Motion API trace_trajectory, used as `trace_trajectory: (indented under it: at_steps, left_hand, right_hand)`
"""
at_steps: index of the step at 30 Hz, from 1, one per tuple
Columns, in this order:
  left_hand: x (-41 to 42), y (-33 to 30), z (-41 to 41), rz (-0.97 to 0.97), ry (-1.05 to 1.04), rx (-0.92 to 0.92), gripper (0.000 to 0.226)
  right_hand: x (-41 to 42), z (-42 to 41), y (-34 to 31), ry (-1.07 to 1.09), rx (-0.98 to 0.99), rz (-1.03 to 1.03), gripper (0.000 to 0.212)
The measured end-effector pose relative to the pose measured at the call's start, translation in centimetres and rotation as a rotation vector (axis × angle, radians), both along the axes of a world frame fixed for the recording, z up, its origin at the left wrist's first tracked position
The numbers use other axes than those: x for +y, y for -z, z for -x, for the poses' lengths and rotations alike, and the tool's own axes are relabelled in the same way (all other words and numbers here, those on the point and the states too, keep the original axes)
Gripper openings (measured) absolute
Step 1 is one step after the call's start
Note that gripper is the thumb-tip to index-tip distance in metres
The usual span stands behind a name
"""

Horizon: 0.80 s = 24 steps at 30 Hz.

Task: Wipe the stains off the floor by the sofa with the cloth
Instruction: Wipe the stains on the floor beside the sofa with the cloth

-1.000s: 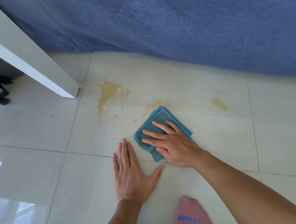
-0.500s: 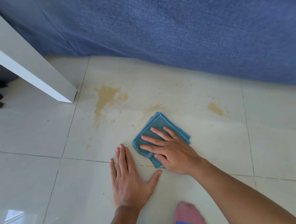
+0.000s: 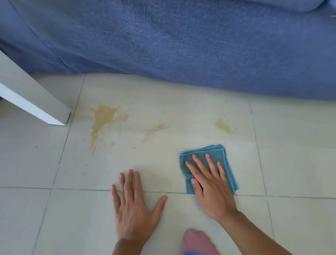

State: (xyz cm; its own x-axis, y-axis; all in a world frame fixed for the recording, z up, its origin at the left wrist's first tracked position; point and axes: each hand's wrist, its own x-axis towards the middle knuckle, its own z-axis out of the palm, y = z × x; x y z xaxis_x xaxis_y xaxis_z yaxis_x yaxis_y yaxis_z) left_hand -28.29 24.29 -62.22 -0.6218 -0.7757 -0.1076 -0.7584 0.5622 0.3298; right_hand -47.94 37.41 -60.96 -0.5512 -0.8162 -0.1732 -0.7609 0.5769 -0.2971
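Only readable text is sitting on my pink sock (image 3: 200, 249) at the bottom edge: blue letters, upside down from where I'm looking, reading roughly "Lemon", blurry. Beside it red letters are showing, maybe "Ay" or "Ya", partly cropped, so I'm not calling them. A red and blue graphic is peeking in under the words, cut off by the frame. Nothing else is carrying any lettering, label, brand or number.
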Motion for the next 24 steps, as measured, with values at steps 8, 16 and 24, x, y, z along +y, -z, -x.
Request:
trace_trajectory:
  at_steps: [8, 16, 24]
  left_hand:
    - [0.3, -0.7, 4.1, 0.071, 0.162, 0.070, 0.099]
    - [1.9, -0.6, 9.8, 0.020, 0.195, 0.012, 0.102]
    - [2.0, -0.1, 10.1, 0.041, 0.182, -0.003, 0.104]
  right_hand:
    - [3.7, 0.8, 0.1, 0.169, 0.014, -0.039, 0.053]
    - [5.7, 2.0, 0.0, 0.305, 0.018, -0.042, 0.056]
    - [3.2, 5.1, -0.1, 0.206, -0.034, -0.055, 0.064]
